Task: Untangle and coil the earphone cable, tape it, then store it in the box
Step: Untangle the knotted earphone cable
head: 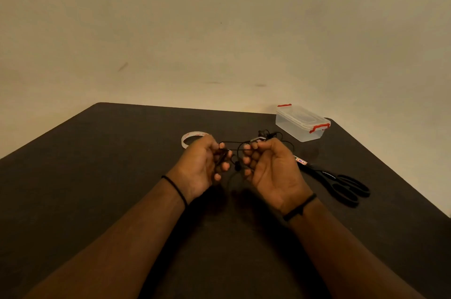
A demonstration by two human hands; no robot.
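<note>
Thin black earphone cable (234, 146), tangled loops, held above the dark matte table (122, 176), near side of the clear plastic box (301, 125) with red clips. Left hand (202, 167) and right hand (271, 167), palms up, fingers curled, pinch the strands. White tape ring (192, 138) left of box, black scissors (341, 183) nearer.

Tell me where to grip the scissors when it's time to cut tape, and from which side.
Take the scissors by the black loop handles, the end nearest the person, reaching in with the right hand from the near right. They lie flat on the table with the blades pointing away toward the box, so the loops are the nearer, safer end.
</note>
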